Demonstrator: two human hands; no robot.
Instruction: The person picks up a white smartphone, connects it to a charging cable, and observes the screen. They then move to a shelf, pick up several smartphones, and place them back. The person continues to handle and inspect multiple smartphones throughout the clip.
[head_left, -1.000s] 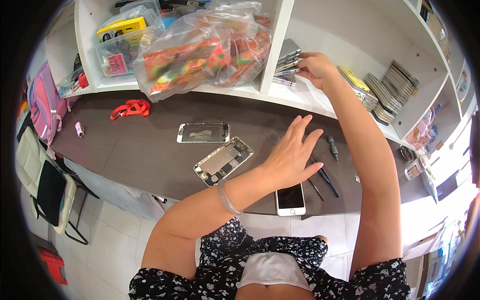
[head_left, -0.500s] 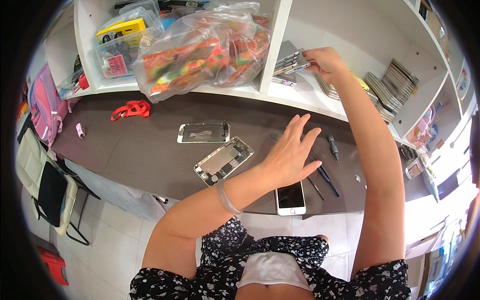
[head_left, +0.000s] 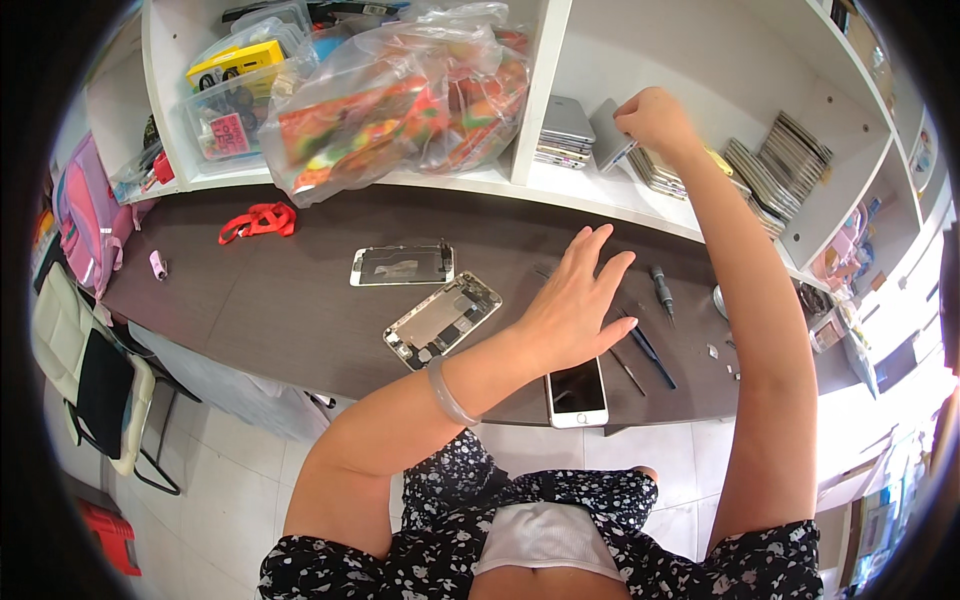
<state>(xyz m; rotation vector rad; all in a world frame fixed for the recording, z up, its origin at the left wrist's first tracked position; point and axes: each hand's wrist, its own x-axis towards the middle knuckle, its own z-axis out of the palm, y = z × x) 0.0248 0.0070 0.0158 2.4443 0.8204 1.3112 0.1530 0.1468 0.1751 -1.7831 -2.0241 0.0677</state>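
Note:
Up in the white shelf compartment, my right hand (head_left: 655, 120) pinches the edge of a grey phone (head_left: 606, 138), which stands tilted between a stack of phones (head_left: 567, 125) and another row of phones (head_left: 660, 178). My left hand (head_left: 572, 312) hovers over the desk with fingers spread, holding nothing. Beneath it, a white-fronted phone (head_left: 579, 400) lies face up at the desk's front edge, its top partly covered by the hand. To the left lie an opened phone housing (head_left: 442, 322) with exposed parts and a detached phone screen (head_left: 403, 266).
Right of my left hand lie dark tweezers (head_left: 656, 357), a thin rod-like tool (head_left: 629, 371) and a screwdriver (head_left: 662, 288). A red strap (head_left: 258, 222) rests on the dark desk (head_left: 310, 300). A plastic bag (head_left: 400, 120) overhangs the shelf edge. More phones (head_left: 790, 165) stand at the shelf's right.
My right hand has tipped the grey phone more upright, away from the left stack, and shifted slightly right. My left hand stays nearly where it was. The view has shifted slightly.

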